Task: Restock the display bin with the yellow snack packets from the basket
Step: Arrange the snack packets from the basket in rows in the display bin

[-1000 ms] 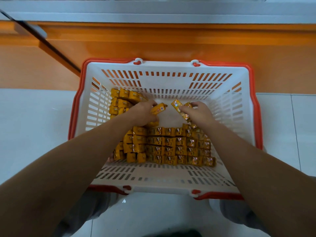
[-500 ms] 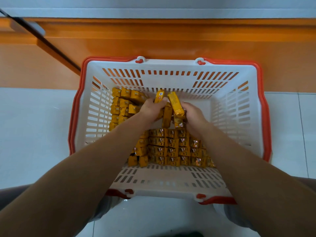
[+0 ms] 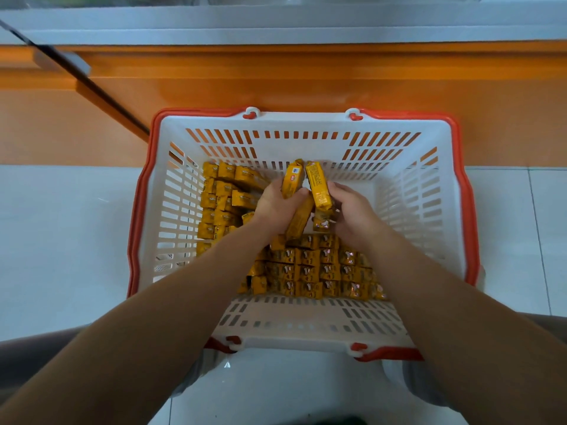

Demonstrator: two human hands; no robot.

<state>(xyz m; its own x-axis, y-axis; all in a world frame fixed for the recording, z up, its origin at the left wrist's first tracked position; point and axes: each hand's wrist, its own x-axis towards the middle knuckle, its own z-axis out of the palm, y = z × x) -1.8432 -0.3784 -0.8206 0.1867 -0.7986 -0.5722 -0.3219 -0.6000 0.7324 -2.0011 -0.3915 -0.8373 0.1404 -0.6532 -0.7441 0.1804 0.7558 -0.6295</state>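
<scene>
A white slotted basket [image 3: 300, 328] with a red rim stands on the floor in front of me. Several yellow snack packets [image 3: 310, 266] lie in rows on its bottom, and more are piled at its left side [image 3: 219, 204]. My left hand [image 3: 274, 205] grips yellow packets [image 3: 293, 179] that stand up between thumb and fingers. My right hand [image 3: 352, 210] grips another yellow packet [image 3: 317, 184] beside them. Both hands are close together above the middle of the basket. No display bin is visible.
An orange cabinet front [image 3: 306, 81] with a grey ledge [image 3: 276, 23] runs across behind the basket. A dark rail [image 3: 76, 78] slants at the upper left. White floor tiles [image 3: 61, 240] lie on both sides. My knees are at the bottom.
Both hands have drawn together and lifted their packets upright, from apart and low a second ago. The view has shifted slightly since half a second ago; the grips are unchanged.
</scene>
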